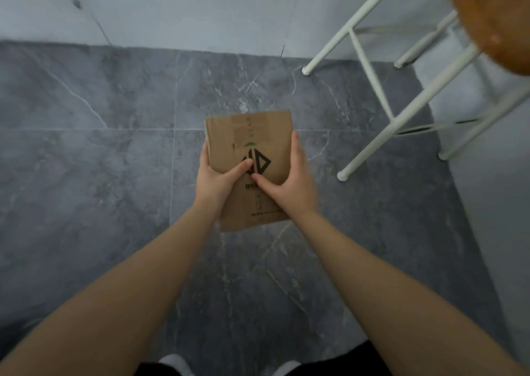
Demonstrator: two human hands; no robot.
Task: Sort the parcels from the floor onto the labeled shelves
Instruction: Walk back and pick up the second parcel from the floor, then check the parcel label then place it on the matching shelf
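Observation:
A flat brown cardboard parcel [252, 134] with a black diamond logo and a small green mark is held above the dark marble floor, in the middle of the head view. My left hand [218, 180] grips its left edge, thumb lying across the logo. My right hand [292, 183] clasps the right edge, thumb on the printed face. Both hands cover the parcel's lower half. No shelves appear in view.
A white metal-legged stool [370, 68] with an orange-brown wooden seat [493, 16] stands at the upper right. A pale grey wall [172, 8] rises behind the floor, and another pale surface runs down the right side. My feet [175, 364] show at the bottom edge.

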